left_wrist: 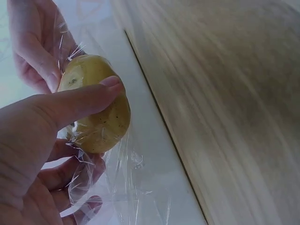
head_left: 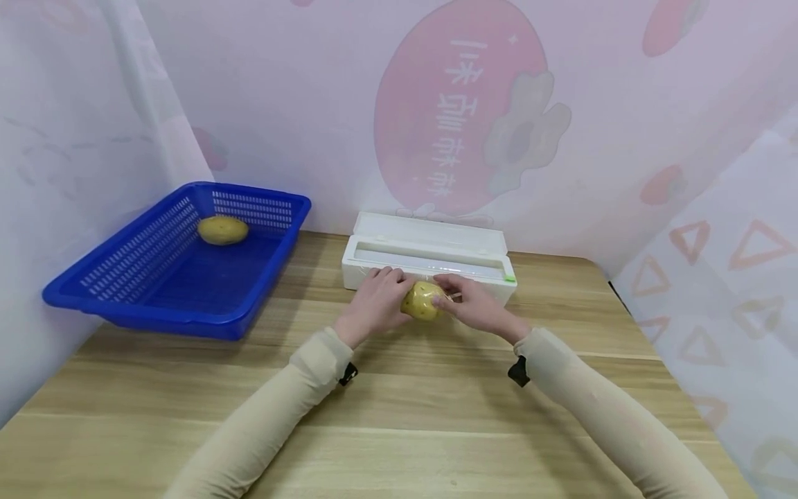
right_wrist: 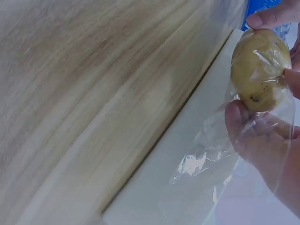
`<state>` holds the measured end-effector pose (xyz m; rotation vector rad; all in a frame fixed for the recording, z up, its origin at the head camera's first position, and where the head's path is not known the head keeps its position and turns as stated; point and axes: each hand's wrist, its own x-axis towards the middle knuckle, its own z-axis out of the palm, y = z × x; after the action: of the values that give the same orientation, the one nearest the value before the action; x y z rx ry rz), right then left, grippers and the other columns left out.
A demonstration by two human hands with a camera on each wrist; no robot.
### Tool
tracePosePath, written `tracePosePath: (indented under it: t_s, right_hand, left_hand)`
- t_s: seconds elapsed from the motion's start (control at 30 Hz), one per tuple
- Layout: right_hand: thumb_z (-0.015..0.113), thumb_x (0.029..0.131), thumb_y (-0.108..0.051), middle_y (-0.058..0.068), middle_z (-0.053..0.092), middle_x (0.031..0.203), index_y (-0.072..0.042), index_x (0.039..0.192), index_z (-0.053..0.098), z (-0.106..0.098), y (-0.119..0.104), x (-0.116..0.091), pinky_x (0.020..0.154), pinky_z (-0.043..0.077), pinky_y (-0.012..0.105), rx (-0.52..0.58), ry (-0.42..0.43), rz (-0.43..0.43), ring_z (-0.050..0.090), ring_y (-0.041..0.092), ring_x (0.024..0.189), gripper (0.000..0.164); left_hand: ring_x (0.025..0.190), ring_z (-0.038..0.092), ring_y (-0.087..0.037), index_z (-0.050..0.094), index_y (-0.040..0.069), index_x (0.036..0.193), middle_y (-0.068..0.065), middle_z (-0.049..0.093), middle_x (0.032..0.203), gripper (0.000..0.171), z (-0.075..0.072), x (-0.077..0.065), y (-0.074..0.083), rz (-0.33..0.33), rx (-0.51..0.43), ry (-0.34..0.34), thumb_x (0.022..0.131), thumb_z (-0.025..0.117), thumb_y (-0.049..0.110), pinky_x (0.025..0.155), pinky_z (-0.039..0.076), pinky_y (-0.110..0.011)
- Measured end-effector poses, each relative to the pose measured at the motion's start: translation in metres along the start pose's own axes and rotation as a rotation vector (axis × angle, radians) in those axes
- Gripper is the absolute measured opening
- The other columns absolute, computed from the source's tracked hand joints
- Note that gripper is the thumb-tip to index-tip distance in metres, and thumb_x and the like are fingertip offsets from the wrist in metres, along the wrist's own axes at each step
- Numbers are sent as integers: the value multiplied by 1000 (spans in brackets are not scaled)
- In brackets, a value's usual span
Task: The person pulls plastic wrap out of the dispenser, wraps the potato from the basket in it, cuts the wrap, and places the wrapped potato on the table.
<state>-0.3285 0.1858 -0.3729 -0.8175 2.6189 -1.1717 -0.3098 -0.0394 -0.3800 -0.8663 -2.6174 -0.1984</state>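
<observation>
A yellow potato (head_left: 422, 301) with clear cling film (right_wrist: 194, 161) around it is held up between both hands, at the front of a white cling film box. My left hand (head_left: 377, 301) grips its left end, the thumb lying across the skin and the other fingers behind. At the opposite end my right hand (head_left: 476, 305) pinches the potato through the film, thumb against its side. Crumpled film bunches at the left fingers in the left wrist view. In the right wrist view, a loose sheet of film hangs from the potato over the white box surface (right_wrist: 154, 187).
The white box (head_left: 355, 276) stands near the back wall with its lid (head_left: 430, 232) raised and a roll inside. To the left, a blue plastic basket (head_left: 168, 320) holds another potato (head_left: 223, 230). Everything stands on a wooden table (head_left: 430, 443), with printed curtains behind and at the sides.
</observation>
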Motion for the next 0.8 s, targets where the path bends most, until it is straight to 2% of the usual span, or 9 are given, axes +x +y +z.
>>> tracePosePath:
  t_s: [0.1,0.2,0.3,0.37,0.6,0.8]
  right_hand:
    - [71,93,-30,12,56,131,2,142,47,1,-4,-4,96,47,39,-79,27,-34,55,23,116,63]
    - [83,81,-26,14,53,132,3,135,53,2,-8,-9,99,44,43,-210,100,-124,52,27,119,68]
    - [92,70,-20,14,54,123,3,123,60,4,-10,-13,96,45,45,-338,193,-210,52,30,114,66]
    - [94,65,-14,13,53,117,3,117,62,7,-10,-14,93,46,43,-368,220,-250,52,29,109,63]
    - [95,61,-8,13,54,114,3,118,58,16,-6,-11,93,46,42,-437,247,-304,52,29,107,69]
    - [95,62,-9,13,57,109,4,115,60,17,-2,-7,89,49,40,-453,278,-321,55,28,102,65]
  left_hand:
    - [100,57,-29,64,8,118,-12,63,110,58,0,0,0,-7,4,-19,73,87,36,92,43,-48]
    - [104,56,-29,63,7,121,-12,62,113,59,1,0,-1,-14,16,-55,75,86,37,94,42,-47]
    - [107,56,-30,61,6,125,-13,61,116,62,2,1,-3,-15,10,-85,76,84,38,97,41,-47]
    - [109,55,-30,60,6,128,-14,61,118,65,1,1,-3,-15,0,-99,77,84,38,98,40,-47]
    - [107,57,-30,57,5,131,-14,61,117,68,2,0,-5,-2,-9,-128,79,82,41,97,42,-47]
    - [100,60,-29,55,1,127,-14,64,111,66,2,1,-5,18,-58,-109,79,83,38,90,47,-44]
